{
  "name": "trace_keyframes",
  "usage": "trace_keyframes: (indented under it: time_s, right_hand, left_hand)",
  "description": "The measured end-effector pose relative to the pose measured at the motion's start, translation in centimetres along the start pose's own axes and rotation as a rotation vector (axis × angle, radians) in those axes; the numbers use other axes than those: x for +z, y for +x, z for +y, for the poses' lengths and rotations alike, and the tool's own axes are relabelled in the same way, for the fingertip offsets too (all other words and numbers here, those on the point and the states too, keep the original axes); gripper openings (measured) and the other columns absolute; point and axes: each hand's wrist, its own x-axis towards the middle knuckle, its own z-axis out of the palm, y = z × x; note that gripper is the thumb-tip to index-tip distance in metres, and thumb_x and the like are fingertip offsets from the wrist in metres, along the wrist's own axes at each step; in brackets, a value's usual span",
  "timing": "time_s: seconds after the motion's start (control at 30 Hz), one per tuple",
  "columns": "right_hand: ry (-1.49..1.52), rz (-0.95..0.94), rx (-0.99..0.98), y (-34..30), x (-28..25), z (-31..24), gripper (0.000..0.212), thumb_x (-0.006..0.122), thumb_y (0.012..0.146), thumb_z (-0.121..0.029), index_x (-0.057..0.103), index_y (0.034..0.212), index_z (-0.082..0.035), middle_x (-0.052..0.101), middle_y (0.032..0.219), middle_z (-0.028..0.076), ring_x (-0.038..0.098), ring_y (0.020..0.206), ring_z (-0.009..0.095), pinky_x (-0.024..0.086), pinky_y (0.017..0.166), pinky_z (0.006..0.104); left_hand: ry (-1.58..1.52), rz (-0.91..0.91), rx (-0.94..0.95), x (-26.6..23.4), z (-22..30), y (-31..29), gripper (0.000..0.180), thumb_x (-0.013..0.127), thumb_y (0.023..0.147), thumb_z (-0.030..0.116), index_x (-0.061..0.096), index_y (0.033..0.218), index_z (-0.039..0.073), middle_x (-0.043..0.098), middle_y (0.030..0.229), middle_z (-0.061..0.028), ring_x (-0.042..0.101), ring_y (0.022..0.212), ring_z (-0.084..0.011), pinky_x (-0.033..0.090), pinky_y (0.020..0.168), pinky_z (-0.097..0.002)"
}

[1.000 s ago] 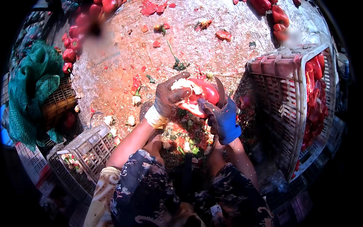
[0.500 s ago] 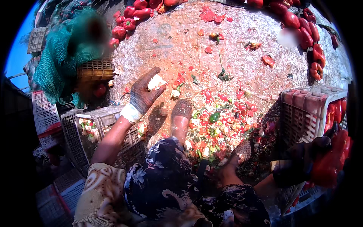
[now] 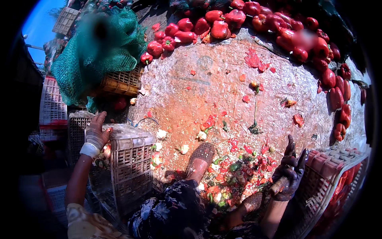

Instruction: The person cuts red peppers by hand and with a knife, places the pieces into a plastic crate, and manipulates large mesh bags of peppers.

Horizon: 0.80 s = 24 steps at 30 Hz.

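My left hand (image 3: 96, 133), in a thin stained glove with a white band at the wrist, is over the open side of a pale plastic crate (image 3: 132, 153). Its fingers are stretched, the thumb apart, and I see nothing held. Pale pepper cores (image 3: 106, 150) lie in the crate just below it. My right hand (image 3: 288, 173), in a dark wet glove, is closed round a short wooden-handled tool (image 3: 279, 185); its blade or tip is hidden. Forefinger and thumb point up, with no pepper between them. Beside it stands another crate (image 3: 318, 175) holding red peppers (image 3: 343, 187).
Red bell peppers (image 3: 234, 18) line the far and right edges of a stained sheet (image 3: 179, 79). Seeds, scraps and several cores (image 3: 184, 149) litter it around my feet (image 3: 201, 157). Green netting (image 3: 115, 44) hangs over a yellowish crate (image 3: 121, 81) at the far left.
My left hand has moved left to the crate, and the pale pepper core is gone from it. My right hand has let go of the red pepper at the right crate and come inward.
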Motion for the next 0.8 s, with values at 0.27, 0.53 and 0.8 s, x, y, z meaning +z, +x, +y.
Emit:
trace_keyframes:
  time_s: [0.27, 0.53, 0.8]
  right_hand:
    - [-0.426, 0.423, 0.029, 2.7, -6.1, 2.1, 0.041, 0.045, 0.101, -0.032, 0.055, 0.124, 0.000, 0.066, 0.090, 0.007, 0.046, 0.049, 0.007, 0.038, 0.039, 0.0200]
    - [-1.046, 0.780, -0.170, 5.3, -2.6, 2.4, 0.033, 0.052, 0.097, -0.024, 0.057, 0.119, -0.001, 0.061, 0.078, 0.004, 0.046, 0.044, 0.007, 0.034, 0.037, 0.0179]
    - [-1.063, 0.870, -0.208, 4.5, -3.7, 0.5, 0.034, 0.053, 0.097, -0.027, 0.056, 0.119, -0.002, 0.061, 0.077, 0.003, 0.051, 0.048, 0.007, 0.036, 0.038, 0.0164]
  left_hand:
    - [-0.293, -0.021, 0.390, 11.8, 23.3, 29.4, 0.069, 0.071, 0.080, 0.030, 0.042, 0.138, 0.007, 0.051, 0.133, -0.0229, 0.049, 0.122, -0.0376, 0.040, 0.102, -0.0421]
    - [-0.615, 0.105, -0.062, 15.1, 40.3, 50.2, 0.070, 0.064, 0.082, 0.046, 0.037, 0.137, 0.009, 0.054, 0.126, -0.0200, 0.054, 0.118, -0.0337, 0.047, 0.093, -0.0457]
    - [-0.783, -0.053, -0.267, 16.1, 43.2, 52.1, 0.073, 0.082, 0.067, 0.018, 0.043, 0.127, 0.002, 0.055, 0.129, -0.0195, 0.057, 0.116, -0.0303, 0.046, 0.098, -0.0382]
